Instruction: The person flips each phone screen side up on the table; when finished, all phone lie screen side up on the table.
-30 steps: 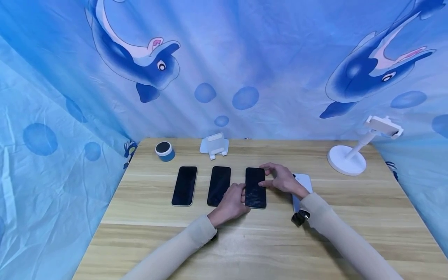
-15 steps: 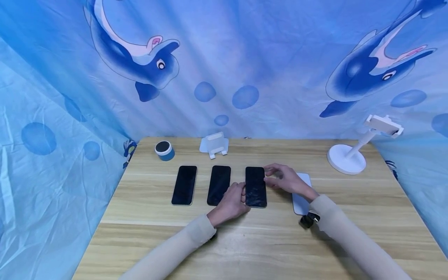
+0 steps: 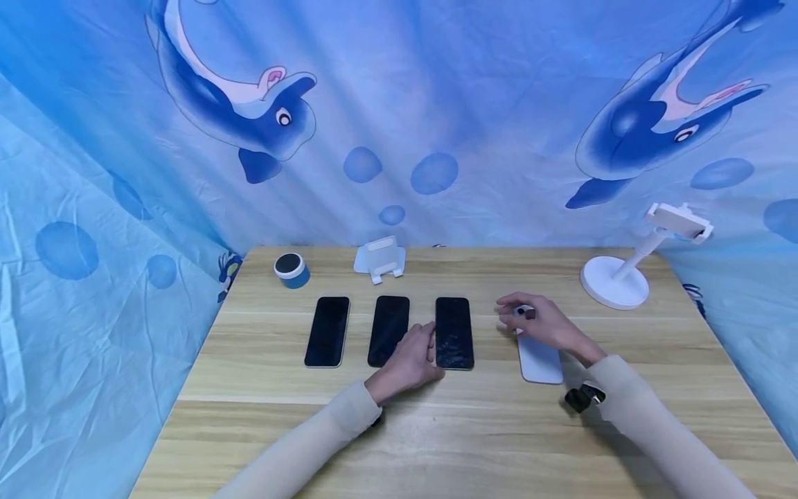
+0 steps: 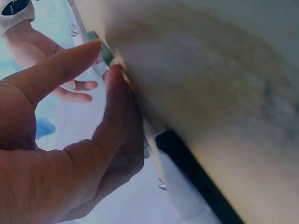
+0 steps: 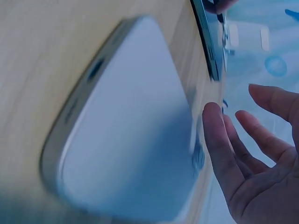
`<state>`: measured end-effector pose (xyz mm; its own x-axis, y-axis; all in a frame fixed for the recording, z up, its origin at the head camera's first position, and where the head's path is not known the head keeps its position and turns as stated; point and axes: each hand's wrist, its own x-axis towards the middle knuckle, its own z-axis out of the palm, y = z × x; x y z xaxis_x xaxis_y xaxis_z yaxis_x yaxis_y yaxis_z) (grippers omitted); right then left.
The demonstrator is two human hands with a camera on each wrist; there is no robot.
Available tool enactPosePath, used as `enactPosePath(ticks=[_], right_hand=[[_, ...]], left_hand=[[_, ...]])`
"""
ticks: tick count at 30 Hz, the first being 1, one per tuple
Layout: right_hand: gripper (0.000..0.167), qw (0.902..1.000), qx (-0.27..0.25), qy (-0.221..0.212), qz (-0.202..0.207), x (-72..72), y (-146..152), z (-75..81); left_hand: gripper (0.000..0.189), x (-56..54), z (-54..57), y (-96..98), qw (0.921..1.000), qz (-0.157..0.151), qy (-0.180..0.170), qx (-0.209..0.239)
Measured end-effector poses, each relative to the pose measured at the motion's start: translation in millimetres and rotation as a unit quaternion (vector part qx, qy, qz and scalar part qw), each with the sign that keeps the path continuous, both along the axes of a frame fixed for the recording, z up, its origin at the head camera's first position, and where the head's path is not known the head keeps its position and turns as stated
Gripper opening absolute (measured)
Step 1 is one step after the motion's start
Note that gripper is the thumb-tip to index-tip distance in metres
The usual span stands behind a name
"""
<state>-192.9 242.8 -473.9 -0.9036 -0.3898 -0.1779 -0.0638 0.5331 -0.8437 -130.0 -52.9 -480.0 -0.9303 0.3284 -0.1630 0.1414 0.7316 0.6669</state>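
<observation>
Three dark-screened phones lie face up in a row: the left phone (image 3: 327, 332), the middle phone (image 3: 388, 326) and the right phone (image 3: 454, 333). My left hand (image 3: 408, 360) rests between the middle and right ones, its fingertips and thumb at the right phone's near left edge. It overlaps the middle phone's lower corner. In the left wrist view, the fingers and thumb (image 4: 70, 65) meet at that edge. My right hand (image 3: 541, 322), fingers parted and holding nothing, hovers over the camera end of a white phone (image 5: 126, 126) lying face down.
Behind the phones stand a blue-and-white round jar (image 3: 291, 271) with a dark top and a small white phone stand (image 3: 383, 259). A taller white stand (image 3: 617, 282) with a round base is at the back right. A blue dolphin-print curtain (image 3: 511, 104) surrounds the wooden table (image 3: 436, 443).
My right hand has left the right phone's side and moved right, over the white phone. My left hand has stayed at the phone's left edge. The phones have barely moved.
</observation>
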Motion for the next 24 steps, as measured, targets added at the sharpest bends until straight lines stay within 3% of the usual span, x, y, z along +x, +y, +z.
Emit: enactPosePath(ticks=[4, 9, 13, 17, 24], right_hand=[[0.043, 0.9998, 0.01, -0.001, -0.018, 1.0, 12, 1.1], [0.039, 0.9993, 0.013, 0.015, -0.03, 2.5, 26, -3.5], [0.036, 0.998, 0.03, 0.037, -0.041, 3.6, 38, -7.5], [0.033, 0.9963, 0.044, 0.054, -0.05, 3.8, 48, -11.7], [0.031, 0.9908, 0.08, 0.076, -0.078, 5.3, 59, -15.7]], left_hand=[[0.096, 6.0, 2.2, 6.8, 0.9988, -0.002, 0.038, -0.031], [0.078, 13.1, 6.7, 21.8, 0.9944, -0.036, 0.092, -0.038], [0.057, 15.1, 9.0, 40.0, 0.983, -0.104, 0.136, -0.066], [0.049, 16.7, 9.0, 60.8, 0.9692, -0.163, 0.161, -0.089], [0.053, 20.9, 4.0, 99.9, 0.9516, -0.214, 0.163, -0.148]])
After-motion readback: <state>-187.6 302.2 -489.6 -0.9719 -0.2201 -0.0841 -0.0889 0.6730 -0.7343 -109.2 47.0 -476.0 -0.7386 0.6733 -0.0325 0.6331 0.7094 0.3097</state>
